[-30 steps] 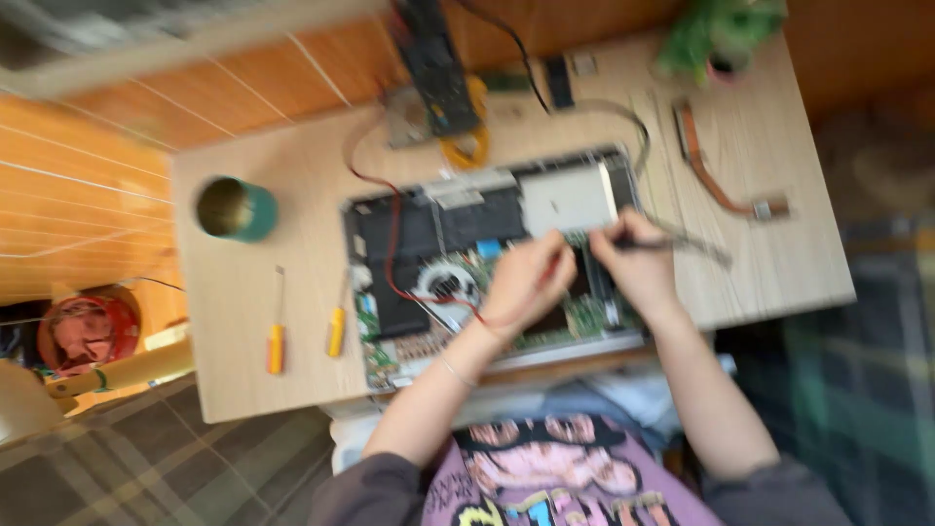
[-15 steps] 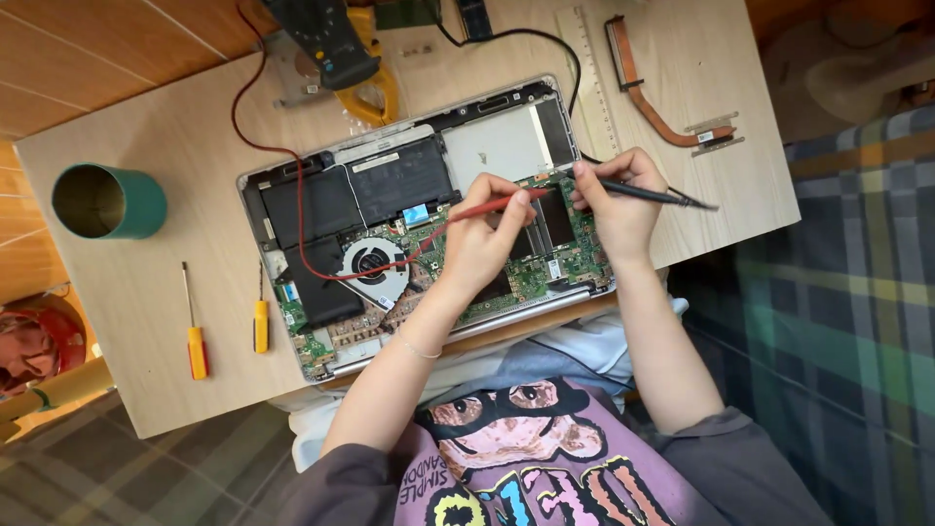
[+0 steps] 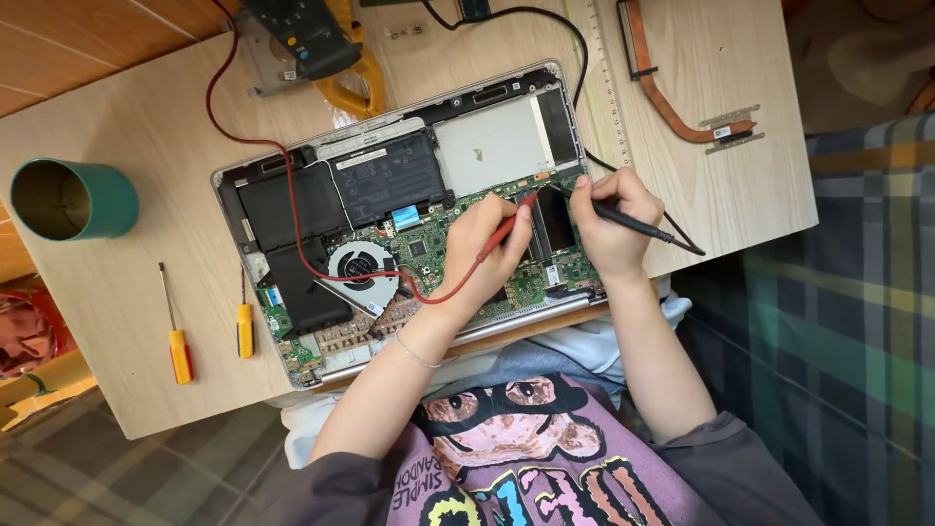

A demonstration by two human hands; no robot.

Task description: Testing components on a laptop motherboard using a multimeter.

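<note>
1. Left hand (image 3: 484, 248) of ours curls around the red multimeter probe (image 3: 503, 234), fingers pinching it like a pen, its tip set on the green circuit board (image 3: 438, 244) just beside the dark slot near the middle of the opened laptop (image 3: 390, 214).
2. Our right hand (image 3: 612, 216) grips the black multimeter probe (image 3: 633, 222) the same way, tip down at the board's upper right corner, close to the silver plate; the two tips stand near each other but apart.
3. We see the laptop lying bottom-up with its cover off, its near edge running along the near edge of the wooden table (image 3: 127, 351), over our lap, with almost no bare wood in front of it.
4. Left of the laptop, two yellow-handled screwdrivers (image 3: 178, 353) lie side by side, apart from each other and from the chassis, with bare wood around them for a hand to pass.
5. Further left, a green cup (image 3: 73, 200) stands near the table's left edge, well apart from the laptop.
6. Right of our right hand the wood is bare out to the table's right edge.
7. Beyond that, a copper heat pipe (image 3: 682, 102) lies near the far right corner.
8. Farthest, the yellow multimeter (image 3: 321, 49) sits at the table's far edge; its red lead (image 3: 243, 136) loops over the laptop's battery and fan to our left hand.
</note>
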